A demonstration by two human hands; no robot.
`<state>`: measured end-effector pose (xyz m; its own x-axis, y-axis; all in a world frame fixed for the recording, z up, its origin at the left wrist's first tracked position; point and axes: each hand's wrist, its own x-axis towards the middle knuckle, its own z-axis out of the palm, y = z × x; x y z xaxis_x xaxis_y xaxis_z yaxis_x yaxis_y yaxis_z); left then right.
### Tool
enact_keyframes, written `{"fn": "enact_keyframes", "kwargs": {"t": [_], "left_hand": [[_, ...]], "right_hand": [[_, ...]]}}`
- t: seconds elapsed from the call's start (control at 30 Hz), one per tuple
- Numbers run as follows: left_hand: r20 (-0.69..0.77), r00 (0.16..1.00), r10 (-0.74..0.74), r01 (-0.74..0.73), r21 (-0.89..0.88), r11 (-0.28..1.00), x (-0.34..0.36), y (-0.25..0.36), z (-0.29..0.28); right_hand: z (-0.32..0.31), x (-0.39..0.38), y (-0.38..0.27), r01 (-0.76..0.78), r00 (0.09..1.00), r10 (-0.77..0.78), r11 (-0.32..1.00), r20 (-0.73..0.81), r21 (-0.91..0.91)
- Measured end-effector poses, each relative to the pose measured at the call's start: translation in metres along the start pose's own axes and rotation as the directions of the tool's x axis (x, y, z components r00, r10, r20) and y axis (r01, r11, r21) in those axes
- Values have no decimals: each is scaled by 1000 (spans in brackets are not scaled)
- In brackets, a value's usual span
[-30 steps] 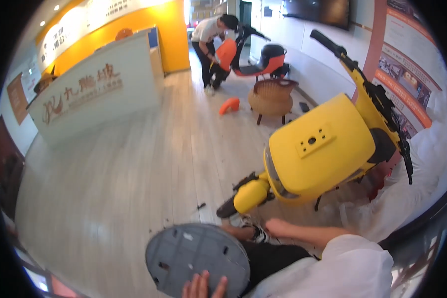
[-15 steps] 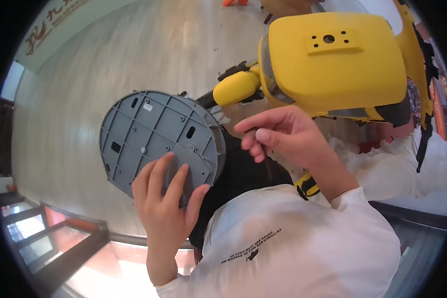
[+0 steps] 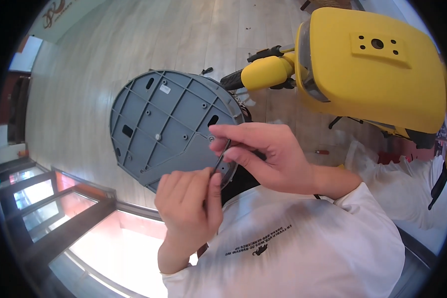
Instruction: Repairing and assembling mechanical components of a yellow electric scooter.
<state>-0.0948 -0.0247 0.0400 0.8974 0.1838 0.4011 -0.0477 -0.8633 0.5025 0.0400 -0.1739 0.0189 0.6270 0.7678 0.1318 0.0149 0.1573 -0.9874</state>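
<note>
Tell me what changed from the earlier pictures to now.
The left hand no longer splays on the gray panel; it grips a thin dark rod. The right hand, already holding that rod, has moved left over the panel. The panel stays ribbed side up, the yellow scooter parked.

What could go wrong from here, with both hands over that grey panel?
The grey panel might slide: neither the left hand nor the right hand clearly grips it. The thin dark rod held between them could slip free. The small reddish item lying on the floor might get stepped on.
</note>
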Motion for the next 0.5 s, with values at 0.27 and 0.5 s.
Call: {"fn": "enact_keyframes", "kwargs": {"t": [0.27,0.5], "left_hand": [[84,984,-159,165,-72,984,7,-28,-15],[108,976,-192,201,-79,976,7,-38,-16]], "right_hand": [[-13,28,19,395,914,-361,699,183,-596],[-15,38,17,428,903,-327,636,278,-642]]}}
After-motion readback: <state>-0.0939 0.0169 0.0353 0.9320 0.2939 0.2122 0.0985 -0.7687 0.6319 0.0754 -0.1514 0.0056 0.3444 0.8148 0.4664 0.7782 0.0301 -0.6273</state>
